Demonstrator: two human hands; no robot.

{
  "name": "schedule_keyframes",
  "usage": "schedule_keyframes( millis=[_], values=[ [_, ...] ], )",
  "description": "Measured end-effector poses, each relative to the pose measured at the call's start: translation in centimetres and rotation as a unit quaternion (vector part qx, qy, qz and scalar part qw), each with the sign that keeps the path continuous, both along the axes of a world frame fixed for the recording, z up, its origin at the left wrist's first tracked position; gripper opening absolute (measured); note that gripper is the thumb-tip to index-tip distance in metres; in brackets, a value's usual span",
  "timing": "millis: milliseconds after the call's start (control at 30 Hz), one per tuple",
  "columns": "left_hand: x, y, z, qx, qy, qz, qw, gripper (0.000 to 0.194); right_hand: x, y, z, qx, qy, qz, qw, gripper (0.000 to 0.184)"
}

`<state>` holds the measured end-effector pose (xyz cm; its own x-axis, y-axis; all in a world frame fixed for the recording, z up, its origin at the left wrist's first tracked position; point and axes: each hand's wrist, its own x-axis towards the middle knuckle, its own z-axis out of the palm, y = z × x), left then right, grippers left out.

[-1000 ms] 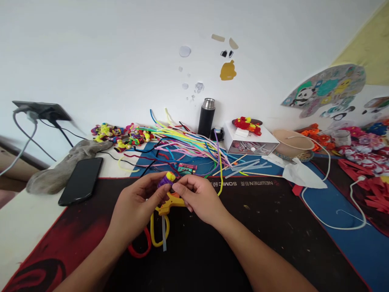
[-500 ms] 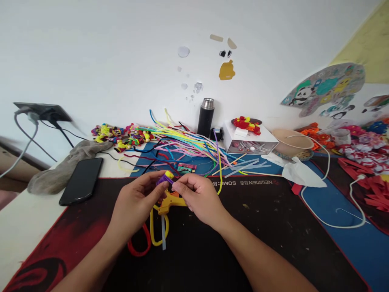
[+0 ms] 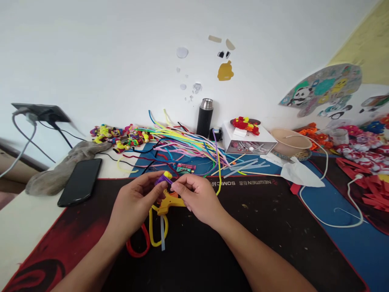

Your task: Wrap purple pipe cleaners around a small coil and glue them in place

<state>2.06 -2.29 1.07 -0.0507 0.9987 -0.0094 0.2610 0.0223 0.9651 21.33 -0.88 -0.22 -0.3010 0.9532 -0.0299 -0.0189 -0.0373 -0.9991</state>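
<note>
My left hand (image 3: pixel 136 194) is closed on a small coiled pipe-cleaner piece (image 3: pixel 163 178), purple with a yellow top. A purple pipe-cleaner end runs from it into my right hand (image 3: pixel 196 196), pinched between thumb and forefinger. Beneath both hands lies a yellow glue gun (image 3: pixel 168 202), partly hidden, with a clear glue stick (image 3: pixel 163 235) poking out toward me. Beside it on the dark mat are a yellow pipe-cleaner loop (image 3: pixel 151 231) and a red loop (image 3: pixel 138 255).
Behind my hands spreads a heap of colourful pipe cleaners (image 3: pixel 185 142). A black thermos (image 3: pixel 204 117) and a white box (image 3: pixel 251 140) stand by the wall. At left lies a phone (image 3: pixel 80 182); at right, a beige bowl (image 3: pixel 290 142) and a white cable (image 3: pixel 334 226).
Both hands keep nearly the same place and grip on the purple piece. The whole view has shifted slightly.
</note>
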Motion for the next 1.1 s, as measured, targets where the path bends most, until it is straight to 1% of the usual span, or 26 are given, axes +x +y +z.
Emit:
schedule_keyframes(
  millis=[300,500,733,900,1100],
  values=[
    [0.18,0.12,0.27,0.002,-0.015,0.001,1.000,0.051,-0.01,-0.06,0.23,-0.007,-0.003,0.013,1.000,0.038],
    [0.19,0.15,0.47,-0.009,-0.052,-0.002,0.999,0.050,0.03,-0.14,0.35,-0.006,-0.004,0.013,1.000,0.037],
    [0.28,0.26,0.66,-0.037,-0.140,-0.014,0.989,0.048,-0.03,-0.18,0.49,0.002,-0.001,0.011,1.000,0.037],
    [0.34,0.33,0.45,-0.055,-0.219,-0.026,0.974,0.044,0.00,-0.19,0.45,0.003,0.007,0.012,1.000,0.036],
    [0.38,0.31,0.54,-0.085,-0.282,-0.038,0.955,0.039,0.04,-0.17,0.58,0.002,0.031,0.022,0.999,0.038]
  ],
)
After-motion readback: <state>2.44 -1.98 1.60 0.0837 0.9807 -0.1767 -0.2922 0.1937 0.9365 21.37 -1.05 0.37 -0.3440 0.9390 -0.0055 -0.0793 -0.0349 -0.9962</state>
